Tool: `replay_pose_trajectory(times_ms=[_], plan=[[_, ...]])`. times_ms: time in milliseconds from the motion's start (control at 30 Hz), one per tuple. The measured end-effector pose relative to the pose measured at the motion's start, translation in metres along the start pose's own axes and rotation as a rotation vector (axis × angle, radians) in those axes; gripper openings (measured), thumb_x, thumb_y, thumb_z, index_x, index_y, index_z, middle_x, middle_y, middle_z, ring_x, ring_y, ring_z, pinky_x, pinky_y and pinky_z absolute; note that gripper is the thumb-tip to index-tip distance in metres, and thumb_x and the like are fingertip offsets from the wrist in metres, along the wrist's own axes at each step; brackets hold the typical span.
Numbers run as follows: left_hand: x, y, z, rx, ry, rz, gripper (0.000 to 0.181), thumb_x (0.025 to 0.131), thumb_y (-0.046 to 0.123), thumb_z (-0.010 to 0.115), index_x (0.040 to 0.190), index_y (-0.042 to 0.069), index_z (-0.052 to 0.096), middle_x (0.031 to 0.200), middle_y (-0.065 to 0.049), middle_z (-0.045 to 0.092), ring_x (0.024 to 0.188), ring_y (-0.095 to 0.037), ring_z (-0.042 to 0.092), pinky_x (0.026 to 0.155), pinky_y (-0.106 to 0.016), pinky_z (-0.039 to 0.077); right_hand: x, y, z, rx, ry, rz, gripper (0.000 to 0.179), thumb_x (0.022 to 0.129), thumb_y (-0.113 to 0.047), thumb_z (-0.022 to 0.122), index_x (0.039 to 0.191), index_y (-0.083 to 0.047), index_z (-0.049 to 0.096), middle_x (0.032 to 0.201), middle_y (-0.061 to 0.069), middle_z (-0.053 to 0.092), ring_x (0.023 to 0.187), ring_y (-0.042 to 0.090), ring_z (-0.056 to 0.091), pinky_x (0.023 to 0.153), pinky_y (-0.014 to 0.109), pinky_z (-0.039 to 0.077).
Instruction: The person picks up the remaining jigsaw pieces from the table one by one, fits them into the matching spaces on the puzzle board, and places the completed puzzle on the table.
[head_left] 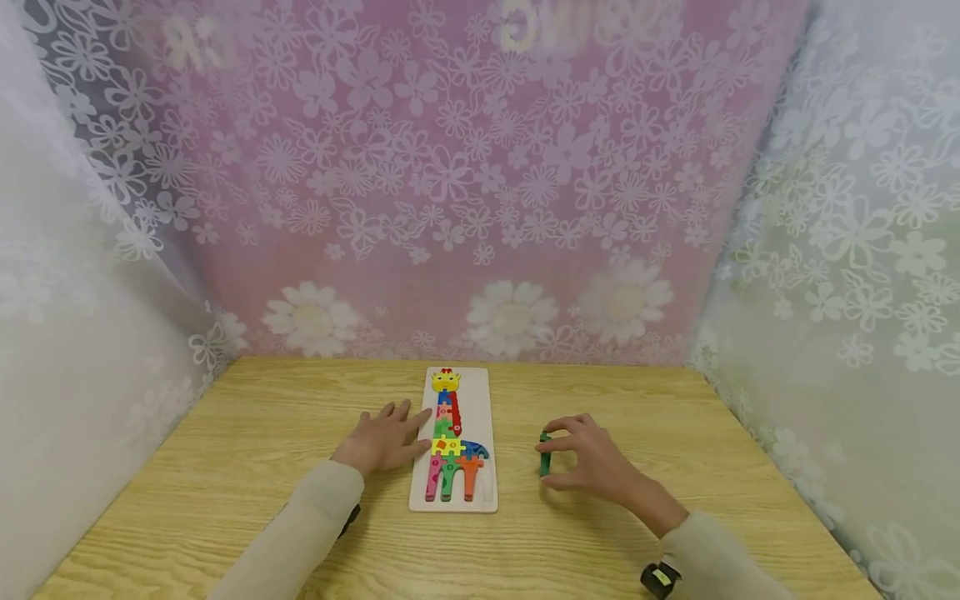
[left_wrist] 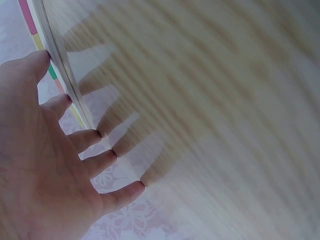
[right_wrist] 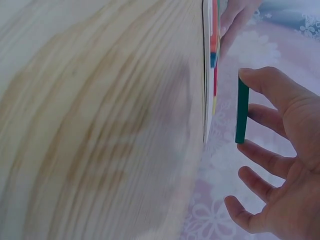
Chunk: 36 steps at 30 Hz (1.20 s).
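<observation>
A white giraffe puzzle board (head_left: pixel 485 392) lies on the table with its head end away from me. Coloured pieces form the giraffe (head_left: pixel 447 446), and a bare leg-shaped recess shows at the lower right. At the board's left edge is my left hand (head_left: pixel 381 442), fingers spread; in the left wrist view its thumb and index fingertip touch the board's side. To the right of the board, my right hand (head_left: pixel 596 462) pinches a long green puzzle piece (right_wrist: pixel 242 107) by its two ends, between thumb and fingers, held above the table.
The wood-grain table (head_left: pixel 285 400) reaches back to a pink flowered curtain (head_left: pixel 450 192). Pale flowered curtains (head_left: pixel 862 275) close in the sides. Dark wrist straps (head_left: pixel 660 578) sit on both sleeves.
</observation>
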<state>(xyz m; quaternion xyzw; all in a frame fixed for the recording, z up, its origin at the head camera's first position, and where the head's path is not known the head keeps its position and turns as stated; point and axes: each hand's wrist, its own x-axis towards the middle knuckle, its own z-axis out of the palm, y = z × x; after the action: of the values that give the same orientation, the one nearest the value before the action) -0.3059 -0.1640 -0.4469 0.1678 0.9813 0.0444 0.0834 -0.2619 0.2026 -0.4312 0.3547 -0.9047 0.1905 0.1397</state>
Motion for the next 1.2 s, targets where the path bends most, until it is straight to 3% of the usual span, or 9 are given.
replay_pose_trajectory(times_ms=[333,1200], plan=[[-0.001,0.001,0.000,-0.011,0.001,-0.006,0.068,0.105,0.062,0.042,0.164,0.030,0.031,0.170,-0.016,0.029,0.155,-0.045,0.031,0.119,-0.075,0.025,0.017,-0.015,0.011,0.016,-0.022,-0.019,0.038,0.076,-0.027,0.091,0.110,-0.011,0.082,0.124,0.016,0.070,0.108,0.039,0.057,0.074,0.044,0.047],[0.005,-0.001,0.002,-0.017,-0.005,-0.012,0.067,0.105,0.061,0.041,0.164,0.031,0.029,0.171,-0.014,0.026,0.156,-0.045,0.029,0.120,-0.075,0.022,0.044,-0.040,0.033,0.079,-0.201,-0.020,0.040,0.079,-0.033,0.089,0.113,-0.014,0.082,0.128,0.015,0.070,0.114,0.034,0.055,0.086,0.044,0.045]])
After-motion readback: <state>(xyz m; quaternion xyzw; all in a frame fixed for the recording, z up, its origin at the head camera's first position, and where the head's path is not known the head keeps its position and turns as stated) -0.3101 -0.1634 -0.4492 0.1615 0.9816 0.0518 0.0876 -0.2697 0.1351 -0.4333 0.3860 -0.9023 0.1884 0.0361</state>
